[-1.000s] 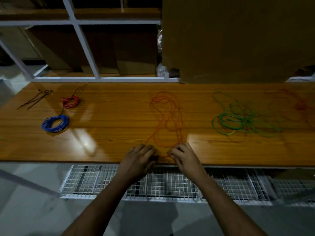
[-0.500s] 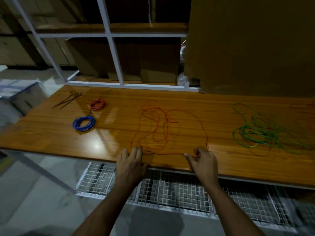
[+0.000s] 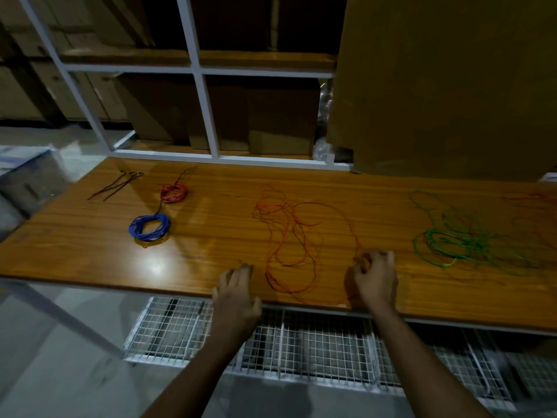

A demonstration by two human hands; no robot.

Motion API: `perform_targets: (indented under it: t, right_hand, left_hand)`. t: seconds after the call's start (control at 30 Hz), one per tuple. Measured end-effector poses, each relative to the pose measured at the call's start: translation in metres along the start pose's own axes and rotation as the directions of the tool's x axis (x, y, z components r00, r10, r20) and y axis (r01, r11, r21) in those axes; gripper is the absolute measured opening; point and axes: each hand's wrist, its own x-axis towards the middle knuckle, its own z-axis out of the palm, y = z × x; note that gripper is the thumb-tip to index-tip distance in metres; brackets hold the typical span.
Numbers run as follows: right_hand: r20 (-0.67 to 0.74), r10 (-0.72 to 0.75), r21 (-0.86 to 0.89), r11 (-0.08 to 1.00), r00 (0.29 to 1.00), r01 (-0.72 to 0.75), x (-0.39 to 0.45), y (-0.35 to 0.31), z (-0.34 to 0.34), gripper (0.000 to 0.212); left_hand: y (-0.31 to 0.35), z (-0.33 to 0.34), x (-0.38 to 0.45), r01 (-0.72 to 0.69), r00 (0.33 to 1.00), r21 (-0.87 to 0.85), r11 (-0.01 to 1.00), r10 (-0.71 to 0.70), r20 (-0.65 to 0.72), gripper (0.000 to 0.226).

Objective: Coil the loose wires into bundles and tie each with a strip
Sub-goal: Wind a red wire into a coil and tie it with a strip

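Both forearms seem bare to the frame's edge, no sleeves or jewellery showing.

Table (image 3: 90, 254): I see two coiled bundles (image 3: 149, 226) far left, tie strips (image 3: 116, 185) behind them.
Centre: loose wire (image 3: 289, 245) sprawled between my hands.
Far right: tangled wire heap (image 3: 464, 242).
Behind table: shelf frame (image 3: 205, 101), cardboard boxes (image 3: 437, 86).
Below front edge: wire baskets (image 3: 301, 339).

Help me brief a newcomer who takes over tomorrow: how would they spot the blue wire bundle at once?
Start at the long wooden table and look to its left end. The blue wire bundle lies there as a neat closed ring, nearer the front edge than the smaller red bundle behind it. It is the only blue thing on the table; the orange wire and green wire lie loose.
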Motion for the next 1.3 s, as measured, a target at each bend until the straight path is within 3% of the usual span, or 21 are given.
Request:
perform_targets:
  t: [0.13, 0.23, 0.3, 0.4, 0.53, 0.73, 0.83, 0.87, 0.9, 0.93, 0.97, 1.0, 1.03, 1.07, 1.13, 1.17, 1.23, 1.3]
  right_hand:
    - [0.066, 0.181, -0.1, 0.98, 0.981, -0.174, 0.003, 0.005, 0.011, 0.016]
    - [0.116, 0.281, 0.146, 0.944, 0.953, -0.296, -0.006, 0.003, 0.01, 0.008]
    - [0.08, 0.214, 0.293, 0.928, 0.973, -0.229, -0.023, -0.008, 0.005, 0.009]
    - [0.055, -0.007, 0.364, 0.931, 0.998, -0.013, -0.061, -0.026, -0.002, 0.009]
    - [0.161, -0.199, 0.338, 0.931, 0.967, 0.136, -0.091, -0.032, -0.006, 0.011]
    - [0.222, -0.438, 0.32, 0.877, 0.871, 0.359, -0.083, -0.041, -0.014, 0.014]
    - [0.387, -0.519, 0.233, 0.854, 0.762, 0.464, -0.084, -0.044, -0.011, 0.026]
    - [0.439, -0.498, 0.242, 0.867, 0.748, 0.435, -0.086, -0.045, -0.009, 0.029]
    - [0.48, -0.435, 0.312, 0.896, 0.762, 0.316, -0.086, -0.047, -0.011, 0.032]
    - [0.529, -0.319, 0.437, 0.897, 0.786, 0.07, -0.082, -0.051, -0.013, 0.038]
    - [0.601, -0.188, 0.569, 0.783, 0.777, -0.251, -0.076, -0.055, -0.016, 0.046]
    - [0.675, -0.111, 0.649, 0.56, 0.73, -0.515, -0.066, -0.058, -0.019, 0.053]
    - [0.705, -0.083, 0.685, 0.338, 0.704, -0.646, -0.054, -0.061, -0.022, 0.055]
    - [0.703, -0.069, 0.703, 0.213, 0.708, -0.678, -0.04, -0.064, -0.028, 0.053]
    - [0.692, -0.036, 0.719, 0.117, 0.721, -0.685, -0.014, -0.074, -0.04, 0.045]
    - [0.686, -0.01, 0.721, 0.144, 0.728, -0.677, -0.003, -0.081, -0.045, 0.037]
    - [0.65, 0.055, 0.709, 0.316, 0.758, -0.63, 0.009, -0.093, -0.049, 0.019]
    - [0.603, 0.083, 0.678, 0.473, 0.794, -0.563, 0.011, -0.098, -0.049, 0.015]
  left_hand:
    - [0.037, -0.004, 0.006, -0.098, 0.991, -0.321, 0.942, 0.123, 0.058, 0.051]
    - [0.073, 0.004, 0.017, -0.039, 0.956, -0.513, 0.858, 0.181, 0.23, 0.039]
    - [0.097, 0.013, 0.028, 0.154, 0.938, -0.637, 0.755, 0.091, 0.335, 0.033]
    - [0.124, 0.015, 0.05, 0.501, 0.846, -0.759, 0.416, -0.05, 0.531, 0.016]
    - [0.128, 0.001, 0.073, 0.588, 0.804, -0.772, 0.24, -0.074, 0.59, 0.009]
    - [0.11, -0.009, 0.075, 0.596, 0.782, -0.675, 0.434, -0.126, 0.61, 0.018]
    - [0.105, -0.013, 0.074, 0.592, 0.774, -0.696, 0.406, -0.045, 0.632, 0.025]
    - [0.105, -0.016, 0.074, 0.568, 0.785, -0.723, 0.395, 0.004, 0.619, 0.023]
    - [0.105, -0.018, 0.074, 0.527, 0.804, -0.743, 0.414, 0.041, 0.593, 0.021]
    - [0.104, -0.019, 0.073, 0.476, 0.825, -0.748, 0.462, 0.06, 0.562, 0.021]
    - [0.101, -0.02, 0.07, 0.426, 0.842, -0.743, 0.516, 0.073, 0.534, 0.021]
    - [0.098, -0.019, 0.066, 0.381, 0.855, -0.733, 0.563, 0.088, 0.511, 0.021]
    - [0.094, -0.017, 0.06, 0.34, 0.86, -0.723, 0.601, 0.112, 0.498, 0.021]
    - [0.089, -0.015, 0.054, 0.297, 0.858, -0.711, 0.637, 0.149, 0.492, 0.02]
    - [0.078, -0.011, 0.04, 0.215, 0.827, -0.671, 0.709, 0.233, 0.511, 0.017]
    - [0.072, -0.008, 0.033, 0.188, 0.81, -0.645, 0.741, 0.255, 0.528, 0.017]
    - [0.064, -0.005, 0.026, 0.141, 0.792, -0.594, 0.792, 0.27, 0.548, 0.016]
    - [0.064, -0.007, 0.022, 0.108, 0.805, -0.573, 0.812, 0.267, 0.53, 0.017]
